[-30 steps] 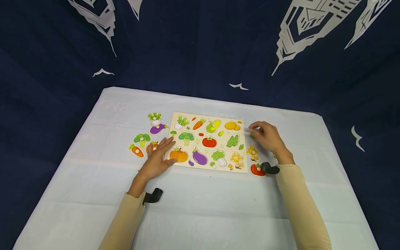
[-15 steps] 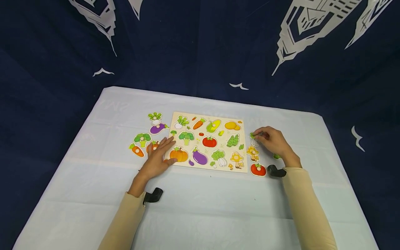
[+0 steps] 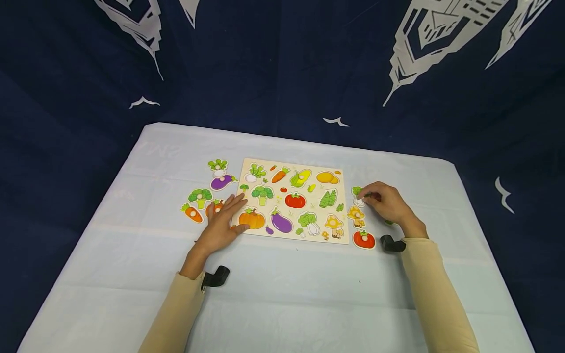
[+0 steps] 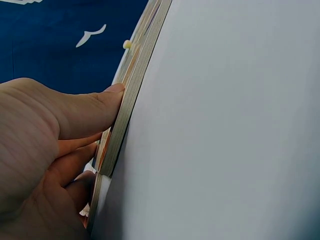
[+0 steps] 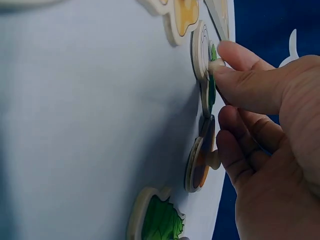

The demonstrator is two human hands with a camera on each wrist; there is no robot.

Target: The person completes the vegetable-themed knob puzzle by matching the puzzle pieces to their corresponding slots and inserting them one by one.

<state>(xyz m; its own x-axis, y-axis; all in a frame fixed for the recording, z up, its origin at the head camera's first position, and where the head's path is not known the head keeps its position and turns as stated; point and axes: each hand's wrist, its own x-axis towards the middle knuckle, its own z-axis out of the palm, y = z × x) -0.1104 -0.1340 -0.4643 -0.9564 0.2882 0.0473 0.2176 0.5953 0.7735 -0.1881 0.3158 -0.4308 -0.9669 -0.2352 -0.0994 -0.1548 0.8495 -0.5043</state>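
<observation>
My left hand (image 3: pixel 220 223) rests with fingers spread on the left side of a wooden vegetable puzzle board (image 3: pixel 293 233). In the left wrist view the thumb (image 4: pixel 95 112) presses on the board's edge (image 4: pixel 127 102). Right of the board, my right hand (image 3: pixel 388 203) pinches the small knob (image 5: pixel 216 66) of a bok choy puzzle piece (image 3: pixel 356 190) between thumb and index finger. That piece, white with green leaves, seems to lie on the table. A yellow mushroom piece (image 3: pixel 356 214) and a tomato piece (image 3: pixel 364 239) lie nearer me.
Left of the board lie turnip (image 3: pixel 218 166), eggplant (image 3: pixel 221 183), broccoli (image 3: pixel 200 197) and carrot (image 3: pixel 192 213) pieces, plus an orange one partly under the left hand. A corn piece (image 3: pixel 301 178) sits in the board. Brown-orange (image 5: pixel 202 162) and green (image 5: pixel 160 220) pieces lie near the right hand.
My right hand has moved from beside the board's upper right corner, rightward and toward me, and its fingers have taken hold of the bok choy piece's knob. The left hand has stayed put.
</observation>
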